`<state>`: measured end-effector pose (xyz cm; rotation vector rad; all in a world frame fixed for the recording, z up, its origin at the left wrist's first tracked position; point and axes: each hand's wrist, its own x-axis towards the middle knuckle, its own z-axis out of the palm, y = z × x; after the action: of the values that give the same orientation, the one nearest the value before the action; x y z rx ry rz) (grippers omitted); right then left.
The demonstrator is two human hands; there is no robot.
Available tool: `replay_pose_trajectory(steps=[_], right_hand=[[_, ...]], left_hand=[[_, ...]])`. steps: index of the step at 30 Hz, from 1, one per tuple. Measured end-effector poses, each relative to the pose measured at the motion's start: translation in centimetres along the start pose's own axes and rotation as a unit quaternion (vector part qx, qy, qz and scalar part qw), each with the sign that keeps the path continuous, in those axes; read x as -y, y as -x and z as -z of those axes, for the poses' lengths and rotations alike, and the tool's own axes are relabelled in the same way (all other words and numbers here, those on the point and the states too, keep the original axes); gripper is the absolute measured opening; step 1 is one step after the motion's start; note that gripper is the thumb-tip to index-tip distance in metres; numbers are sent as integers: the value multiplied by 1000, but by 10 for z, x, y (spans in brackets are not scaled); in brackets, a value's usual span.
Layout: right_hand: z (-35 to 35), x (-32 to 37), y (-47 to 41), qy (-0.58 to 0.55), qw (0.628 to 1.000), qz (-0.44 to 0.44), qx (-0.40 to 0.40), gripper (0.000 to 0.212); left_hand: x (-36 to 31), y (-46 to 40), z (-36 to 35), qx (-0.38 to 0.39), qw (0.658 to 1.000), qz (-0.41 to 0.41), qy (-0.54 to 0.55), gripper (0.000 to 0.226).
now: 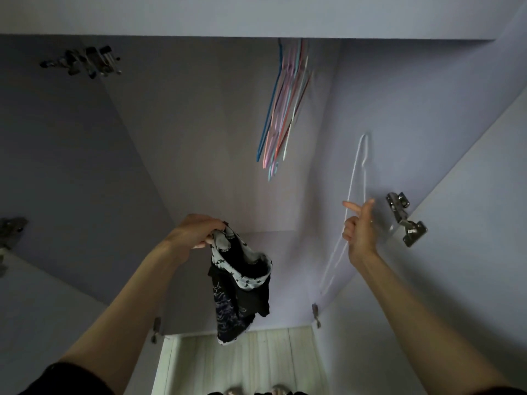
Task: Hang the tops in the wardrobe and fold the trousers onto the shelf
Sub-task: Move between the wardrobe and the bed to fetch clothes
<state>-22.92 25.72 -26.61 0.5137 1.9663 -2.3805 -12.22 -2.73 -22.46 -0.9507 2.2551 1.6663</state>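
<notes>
Dark star-patterned top [239, 283] dangles bunched inside the wardrobe [199, 138]; white hanger [360, 163], seemingly tilted, beside it.

Two bare forearms, left hand [196, 232] and right hand [360, 235] ungloved. Black short sleeve [65, 379] at left upper arm, near left corner. Right arm bare to frame edge. No watch or bands.

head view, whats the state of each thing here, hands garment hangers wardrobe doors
left hand: gripping the dark garment at its top
dark garment: bunched, dangling from the left hand, not on a hanger
right hand: holding the white hanger
white hanger: empty, off the rail, hook up
coloured hangers: bunched together, hanging, all empty
wardrobe: open, no clothes hung inside
door hinge: unfolded, door swung open
</notes>
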Motion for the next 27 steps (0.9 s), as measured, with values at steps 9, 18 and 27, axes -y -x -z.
replay_pose_trajectory(steps=[9,18,27], right_hand=[[14,-30,12,46,998,-28,15,56],[21,-63,26,-111,978,-164,66,68],[-4,-55,30,-188,948,-169,191,63]], left_hand=[[15,3,2,-4,996,64,58,17],[32,-3,16,-18,999,48,18,17],[33,1,6,19,999,40,27,17]])
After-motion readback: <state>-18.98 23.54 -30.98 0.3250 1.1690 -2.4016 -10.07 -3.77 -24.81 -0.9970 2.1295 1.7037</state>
